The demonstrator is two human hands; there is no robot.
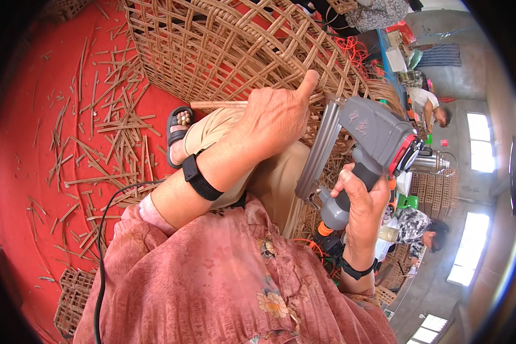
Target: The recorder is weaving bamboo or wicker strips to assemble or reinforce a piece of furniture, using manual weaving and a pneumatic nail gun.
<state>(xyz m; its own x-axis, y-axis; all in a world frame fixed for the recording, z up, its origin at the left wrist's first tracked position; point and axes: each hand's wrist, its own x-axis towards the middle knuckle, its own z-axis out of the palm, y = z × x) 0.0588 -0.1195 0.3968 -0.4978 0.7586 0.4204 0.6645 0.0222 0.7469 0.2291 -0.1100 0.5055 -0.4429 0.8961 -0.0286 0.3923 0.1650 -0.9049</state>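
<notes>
Upper centre, the woven basket (pixel 284 41)'s latticework looks largely done; what's left I can't tell. At centre-right, the right hand (pixel 362 203) wraps a nail gun (pixel 370 129)'s handle; mid-frame, the left hand (pixel 276 117) curls beside a cane stick (pixel 217 105), its grip hidden.

Bright windows (pixel 469 249) in grey wall (pixel 470 77)

Right hand (pixel 363 207) has a grey nail gun (pixel 368 127) by the grip, nose near the woven lattice basketwork (pixel 272 43). Left hand (pixel 276 117) is up there too.
</notes>
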